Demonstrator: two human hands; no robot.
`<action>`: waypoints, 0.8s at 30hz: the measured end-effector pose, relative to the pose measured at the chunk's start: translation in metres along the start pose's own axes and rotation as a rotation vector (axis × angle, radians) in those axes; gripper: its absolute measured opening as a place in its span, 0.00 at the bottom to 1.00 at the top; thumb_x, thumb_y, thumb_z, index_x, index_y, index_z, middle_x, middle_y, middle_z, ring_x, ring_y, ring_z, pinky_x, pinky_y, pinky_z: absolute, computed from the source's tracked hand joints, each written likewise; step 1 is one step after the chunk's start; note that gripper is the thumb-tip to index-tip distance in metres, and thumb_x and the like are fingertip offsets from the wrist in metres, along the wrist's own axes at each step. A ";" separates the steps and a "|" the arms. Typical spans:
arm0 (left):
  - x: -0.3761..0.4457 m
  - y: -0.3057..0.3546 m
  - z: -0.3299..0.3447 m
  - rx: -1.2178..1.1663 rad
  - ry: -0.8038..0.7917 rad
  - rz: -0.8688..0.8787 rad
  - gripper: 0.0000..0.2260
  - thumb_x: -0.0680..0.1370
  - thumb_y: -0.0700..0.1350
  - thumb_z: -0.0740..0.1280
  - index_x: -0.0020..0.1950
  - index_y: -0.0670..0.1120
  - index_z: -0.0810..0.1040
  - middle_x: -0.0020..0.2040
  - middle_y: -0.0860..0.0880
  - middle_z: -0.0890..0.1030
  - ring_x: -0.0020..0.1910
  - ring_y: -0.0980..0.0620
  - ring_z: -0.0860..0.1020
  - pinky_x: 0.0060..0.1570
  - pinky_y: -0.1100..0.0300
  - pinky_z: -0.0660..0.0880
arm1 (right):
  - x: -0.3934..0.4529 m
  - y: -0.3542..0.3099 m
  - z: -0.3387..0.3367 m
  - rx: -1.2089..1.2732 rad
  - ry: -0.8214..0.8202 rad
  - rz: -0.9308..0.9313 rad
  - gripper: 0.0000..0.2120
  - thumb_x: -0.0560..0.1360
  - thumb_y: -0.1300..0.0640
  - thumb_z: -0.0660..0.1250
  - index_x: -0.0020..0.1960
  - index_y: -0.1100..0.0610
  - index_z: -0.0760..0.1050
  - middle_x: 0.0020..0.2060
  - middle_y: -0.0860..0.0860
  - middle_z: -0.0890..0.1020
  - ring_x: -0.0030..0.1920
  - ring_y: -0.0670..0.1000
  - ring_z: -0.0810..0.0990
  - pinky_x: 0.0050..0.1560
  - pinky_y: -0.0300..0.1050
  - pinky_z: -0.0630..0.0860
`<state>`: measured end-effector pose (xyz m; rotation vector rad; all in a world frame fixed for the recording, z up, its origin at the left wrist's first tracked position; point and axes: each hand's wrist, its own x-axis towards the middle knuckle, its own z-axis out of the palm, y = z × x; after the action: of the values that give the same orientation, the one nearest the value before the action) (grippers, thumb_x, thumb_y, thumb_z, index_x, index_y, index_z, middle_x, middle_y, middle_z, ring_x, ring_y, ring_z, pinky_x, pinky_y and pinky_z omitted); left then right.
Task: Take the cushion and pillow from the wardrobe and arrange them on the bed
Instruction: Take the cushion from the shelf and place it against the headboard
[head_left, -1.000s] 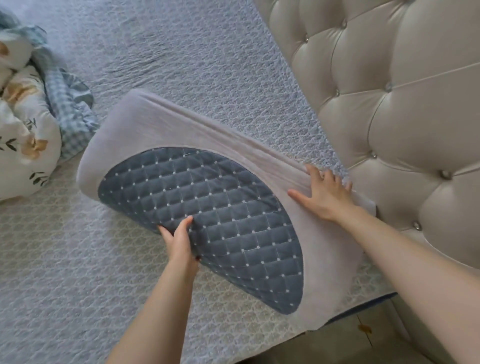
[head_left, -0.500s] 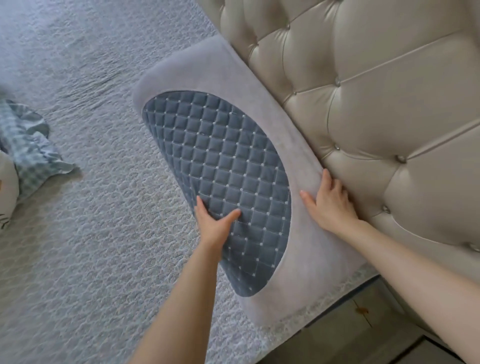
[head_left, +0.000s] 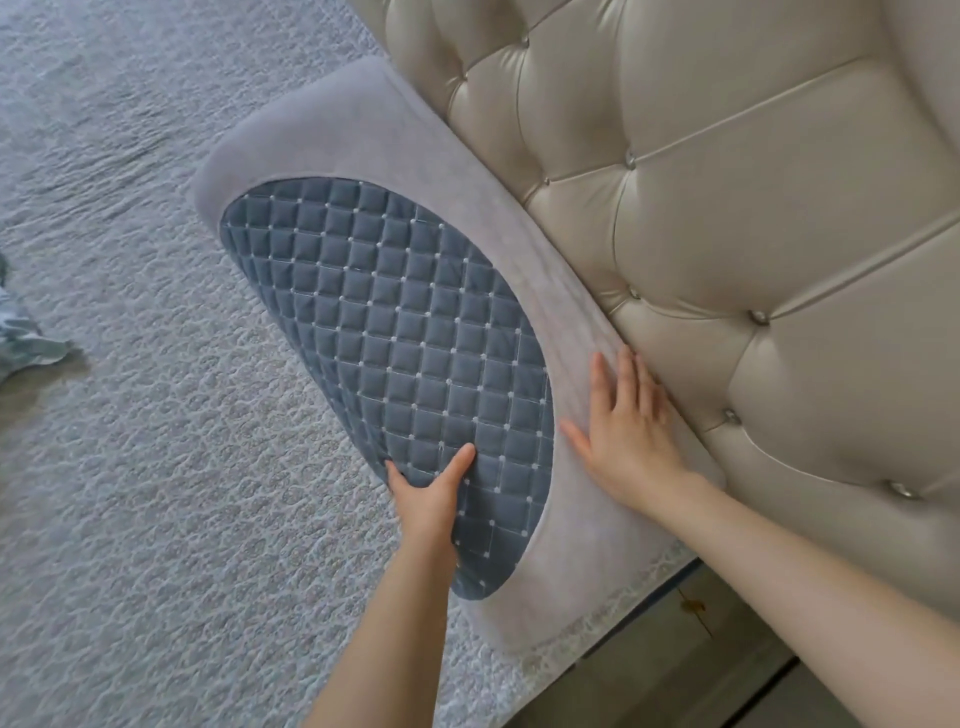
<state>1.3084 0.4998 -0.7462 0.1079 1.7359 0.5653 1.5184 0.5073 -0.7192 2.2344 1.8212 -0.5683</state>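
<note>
Head view: a cushion (head_left: 363, 150) lies on the bed (head_left: 156, 441), its long edge against the headboard (head_left: 727, 234).
The left hand (head_left: 428, 501) grips the cushion's near edge, thumb on the blue quilted panel (head_left: 405, 364), fingers hidden underneath. The right hand (head_left: 631, 436) lies flat and open on the grey border beside the headboard, grasping nothing. A crumpled blue cloth (head_left: 21, 338) sits at the left edge, well apart.

Tufted beige headboard (head_left: 727, 234), textured grey bedspread (head_left: 130, 467), daylight
</note>
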 end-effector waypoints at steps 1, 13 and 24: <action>0.000 0.003 0.002 -0.031 0.002 -0.012 0.53 0.65 0.52 0.82 0.81 0.58 0.51 0.78 0.49 0.64 0.73 0.40 0.66 0.70 0.36 0.65 | -0.002 -0.002 0.005 -0.001 -0.019 -0.003 0.44 0.76 0.34 0.52 0.77 0.59 0.35 0.76 0.65 0.38 0.76 0.64 0.39 0.72 0.66 0.44; -0.012 0.004 -0.029 -0.012 -0.111 -0.023 0.41 0.74 0.46 0.74 0.80 0.59 0.55 0.77 0.50 0.67 0.72 0.41 0.68 0.67 0.39 0.67 | -0.006 -0.027 0.004 -0.027 -0.064 0.087 0.45 0.77 0.36 0.54 0.77 0.61 0.34 0.75 0.66 0.36 0.75 0.67 0.37 0.71 0.70 0.45; -0.093 -0.010 -0.118 0.006 -0.199 0.193 0.15 0.78 0.36 0.64 0.63 0.47 0.81 0.59 0.50 0.83 0.55 0.54 0.81 0.48 0.59 0.78 | -0.107 -0.120 -0.020 0.096 -0.239 -0.250 0.27 0.82 0.53 0.55 0.77 0.59 0.54 0.77 0.55 0.57 0.78 0.57 0.49 0.76 0.52 0.52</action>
<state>1.2230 0.4203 -0.6512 0.3283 1.5432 0.6671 1.3879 0.4459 -0.6469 1.9056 1.9942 -0.9420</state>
